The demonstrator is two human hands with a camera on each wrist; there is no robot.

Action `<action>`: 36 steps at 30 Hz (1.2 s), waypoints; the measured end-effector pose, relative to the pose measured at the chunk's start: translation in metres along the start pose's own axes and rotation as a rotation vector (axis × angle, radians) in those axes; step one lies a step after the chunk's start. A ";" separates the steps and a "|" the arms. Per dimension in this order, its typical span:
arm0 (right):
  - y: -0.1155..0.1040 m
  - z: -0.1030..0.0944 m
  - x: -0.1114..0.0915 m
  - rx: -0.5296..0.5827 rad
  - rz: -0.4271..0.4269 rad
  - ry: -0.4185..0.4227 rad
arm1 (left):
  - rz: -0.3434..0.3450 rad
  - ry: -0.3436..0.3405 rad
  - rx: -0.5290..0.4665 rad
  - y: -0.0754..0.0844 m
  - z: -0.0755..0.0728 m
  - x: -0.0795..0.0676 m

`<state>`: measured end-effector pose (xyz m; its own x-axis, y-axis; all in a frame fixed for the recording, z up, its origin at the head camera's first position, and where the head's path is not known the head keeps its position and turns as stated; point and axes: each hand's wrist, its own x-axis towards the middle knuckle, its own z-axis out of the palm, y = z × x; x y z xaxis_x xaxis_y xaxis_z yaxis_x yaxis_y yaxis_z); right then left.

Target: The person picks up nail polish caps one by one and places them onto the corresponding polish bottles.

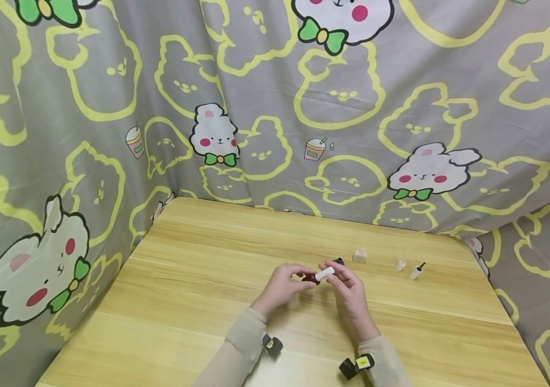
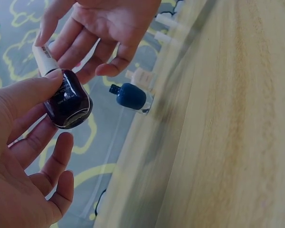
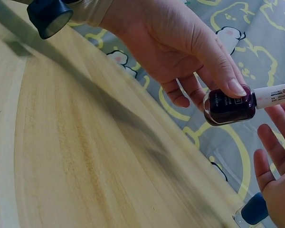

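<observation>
My left hand [image 1: 281, 287] holds a small nail polish bottle [image 2: 69, 100] of dark red colour, thumb on its side near the neck. Its white cap [image 2: 46, 61] is seated at the neck, and the fingers of my right hand [image 1: 349, 293] pinch the cap's far end. The bottle is tilted and held above the table. Just beyond my right hand stands a dark blue nail polish bottle [image 2: 131, 96] without its cap, partly hidden in the head view. A pale pink nail polish bottle [image 1: 359, 256], also uncapped, stands close behind it.
To the right on the wooden table [image 1: 197, 258] stand two white caps, one with a pale brush [image 1: 401, 264] and one with a dark brush [image 1: 417, 271] pointing up. A grey patterned curtain [image 1: 265, 97] hangs around the table's far and side edges.
</observation>
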<state>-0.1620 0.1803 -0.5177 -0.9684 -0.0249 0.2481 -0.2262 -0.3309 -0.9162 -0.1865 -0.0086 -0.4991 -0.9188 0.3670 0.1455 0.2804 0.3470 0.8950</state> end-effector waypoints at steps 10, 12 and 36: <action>-0.001 0.000 -0.001 -0.016 0.000 -0.002 | -0.003 0.000 -0.024 0.002 -0.001 0.000; -0.001 0.000 -0.001 -0.022 0.005 0.013 | -0.005 -0.005 -0.030 0.002 -0.001 0.000; -0.005 0.010 -0.001 -0.126 0.052 0.258 | 0.015 -0.027 0.046 0.000 0.009 0.000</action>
<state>-0.1586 0.1722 -0.5101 -0.9700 0.2073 0.1267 -0.1716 -0.2150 -0.9614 -0.1838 -0.0011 -0.5024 -0.9068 0.3951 0.1468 0.3071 0.3809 0.8721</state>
